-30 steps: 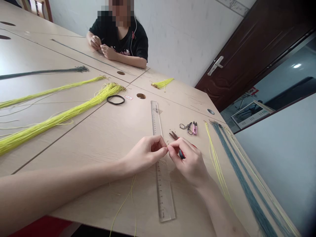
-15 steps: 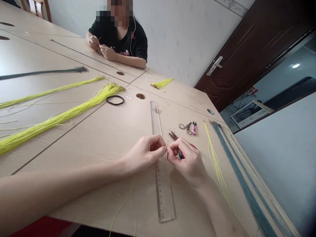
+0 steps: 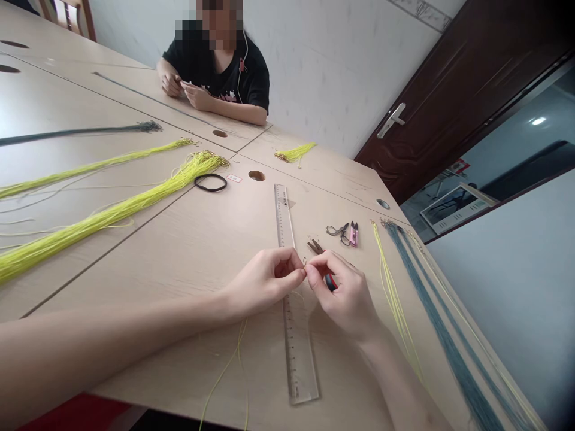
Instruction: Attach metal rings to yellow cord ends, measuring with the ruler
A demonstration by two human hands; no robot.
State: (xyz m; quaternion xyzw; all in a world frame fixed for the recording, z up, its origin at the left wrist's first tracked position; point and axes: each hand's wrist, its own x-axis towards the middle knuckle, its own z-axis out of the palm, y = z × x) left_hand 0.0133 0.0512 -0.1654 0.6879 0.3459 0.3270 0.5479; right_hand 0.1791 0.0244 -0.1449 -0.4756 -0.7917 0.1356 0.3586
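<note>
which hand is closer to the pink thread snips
Right. The right hand sits below the pink thread snips, not touching; the left hand is farther away to their left.

Wooden table (image 3: 188,263) with clear ruler (image 3: 285,218), pink snips (image 3: 354,234), black elastic band (image 3: 210,182), yellow cord bundles (image 3: 103,215)

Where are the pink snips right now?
In the head view, the pink thread snips lie just right of the small metal scissors, beyond the person's right hand.

Tiny wire hook (image 3: 304,261) by the left hand's fingertips (image 3: 300,273) too small to make out; red-and-black pliers (image 3: 331,282) mostly hidden behind right hand (image 3: 345,297); grey-blue cord bundle (image 3: 454,353) cut off by bottom edge.
</note>
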